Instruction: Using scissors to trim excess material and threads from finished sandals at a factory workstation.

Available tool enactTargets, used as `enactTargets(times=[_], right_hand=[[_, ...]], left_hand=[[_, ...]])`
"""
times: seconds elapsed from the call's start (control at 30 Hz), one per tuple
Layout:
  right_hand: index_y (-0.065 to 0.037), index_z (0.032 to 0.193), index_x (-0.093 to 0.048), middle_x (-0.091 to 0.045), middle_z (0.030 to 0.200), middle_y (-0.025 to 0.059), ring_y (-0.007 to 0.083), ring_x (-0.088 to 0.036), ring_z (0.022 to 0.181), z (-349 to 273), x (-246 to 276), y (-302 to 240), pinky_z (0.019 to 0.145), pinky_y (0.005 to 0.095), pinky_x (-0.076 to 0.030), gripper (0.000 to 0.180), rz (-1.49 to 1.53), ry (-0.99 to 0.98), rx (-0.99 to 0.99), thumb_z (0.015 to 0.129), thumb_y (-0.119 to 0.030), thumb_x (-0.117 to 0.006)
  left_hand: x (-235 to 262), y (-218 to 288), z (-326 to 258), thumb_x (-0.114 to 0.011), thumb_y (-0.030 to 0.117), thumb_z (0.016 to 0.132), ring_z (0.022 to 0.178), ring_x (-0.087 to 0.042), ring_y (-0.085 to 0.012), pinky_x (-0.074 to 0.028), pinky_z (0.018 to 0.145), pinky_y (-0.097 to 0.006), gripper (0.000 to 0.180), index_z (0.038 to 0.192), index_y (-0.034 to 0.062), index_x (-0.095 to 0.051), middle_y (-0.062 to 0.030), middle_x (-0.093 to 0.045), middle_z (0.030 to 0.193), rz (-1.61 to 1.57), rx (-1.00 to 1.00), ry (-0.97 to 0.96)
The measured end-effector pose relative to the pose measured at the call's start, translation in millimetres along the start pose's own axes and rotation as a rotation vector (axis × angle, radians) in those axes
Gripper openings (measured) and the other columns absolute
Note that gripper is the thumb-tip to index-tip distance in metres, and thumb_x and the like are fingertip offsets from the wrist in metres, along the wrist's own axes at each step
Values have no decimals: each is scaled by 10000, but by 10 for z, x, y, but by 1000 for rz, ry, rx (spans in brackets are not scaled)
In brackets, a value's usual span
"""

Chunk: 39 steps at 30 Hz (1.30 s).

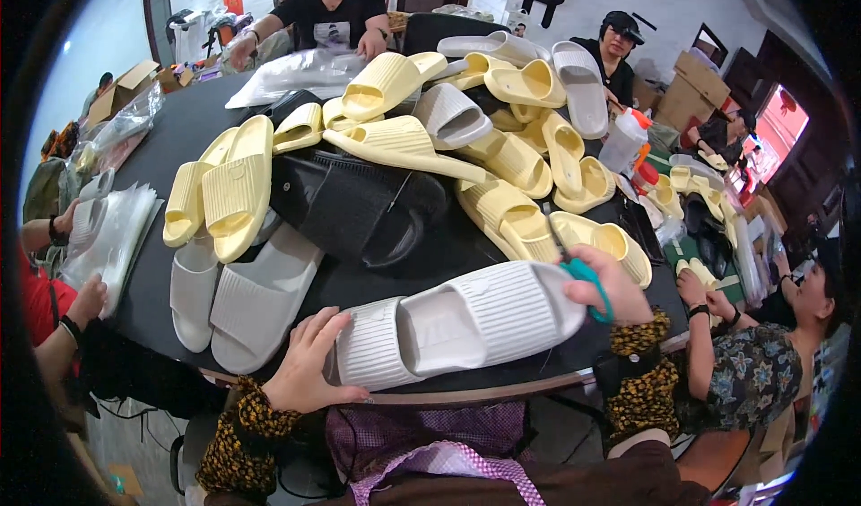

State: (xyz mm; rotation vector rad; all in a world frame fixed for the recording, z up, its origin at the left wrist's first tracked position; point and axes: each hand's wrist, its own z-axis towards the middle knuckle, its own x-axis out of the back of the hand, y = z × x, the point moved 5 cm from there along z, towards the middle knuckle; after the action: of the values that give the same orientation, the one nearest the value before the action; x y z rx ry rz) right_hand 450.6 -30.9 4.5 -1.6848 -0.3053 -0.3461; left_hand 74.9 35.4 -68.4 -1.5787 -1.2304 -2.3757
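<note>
A pair of pale grey slide slippers (439,327) lies at the near table edge, set together with the ribbed straps at opposite ends. My left hand (305,362) grips the left end, thumb along the near side and fingers over the far side. In my right hand (614,286) is a pair of scissors (587,282) with teal handles, held over the right end of the slippers. The blades point away from me, toward the yellow slippers (516,219). Behind the grey pair lies a black slipper (368,205).
Yellow and grey slippers are heaped across the dark table (188,116). More grey slippers (256,300) lie at left, clear plastic bags (300,75) at the far side. A bottle (623,138) stands at right. Several other people work around the table.
</note>
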Motion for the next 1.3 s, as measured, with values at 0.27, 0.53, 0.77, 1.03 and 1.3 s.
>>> enactTargets(times=[0.27, 0.53, 0.77, 1.03, 1.3], right_hand=[[26, 1112, -515, -576, 899, 29, 79, -543, 801, 120, -314, 213, 728, 214, -445, 433, 262, 49, 2, 761, -183, -662], [42, 1166, -478, -559, 869, 16, 42, -524, 711, -10, -335, 347, 616, 178, -434, 402, 243, 262, 178, 843, -133, -641], [10, 1216, -412, -601, 841, 82, 113, -597, 617, -300, -261, 367, 474, 202, -456, 415, 421, 250, 85, 870, -124, -598], [-15, 1238, -412, -615, 846, 82, 103, -585, 625, -386, -533, 646, 500, 199, -451, 420, 418, 93, 29, 868, -107, -587], [22, 1226, -434, -608, 757, 83, 109, -562, 547, -488, -542, 712, 460, 206, -438, 434, 490, 238, 35, 839, -107, -582]], left_hand=[[33, 2, -43, -828, 419, 573, 1246, -315, -405, -242, 1038, -494, 1042, 1363, 13, -284, -246, -308, 1359, 19, 63, -5], [66, -18, 30, -825, 289, 563, 1224, -379, -355, -328, 1009, -428, 957, 1336, -3, -342, -215, -394, 1319, -67, 36, 47], [-23, -36, -46, -781, 284, 551, 1152, -453, -309, -352, 982, -397, 921, 1320, -23, -378, -196, -462, 1265, -205, 220, 189], [131, 465, 109, -755, 342, 707, 1194, -429, -355, -370, 971, -418, 719, 1251, -20, -457, -213, -451, 1289, 74, 127, 250], [729, 2061, 576, -604, 153, 850, 1024, -540, -304, -408, 899, -375, 307, 1059, -71, -590, -229, -540, 1092, -994, -664, 124]])
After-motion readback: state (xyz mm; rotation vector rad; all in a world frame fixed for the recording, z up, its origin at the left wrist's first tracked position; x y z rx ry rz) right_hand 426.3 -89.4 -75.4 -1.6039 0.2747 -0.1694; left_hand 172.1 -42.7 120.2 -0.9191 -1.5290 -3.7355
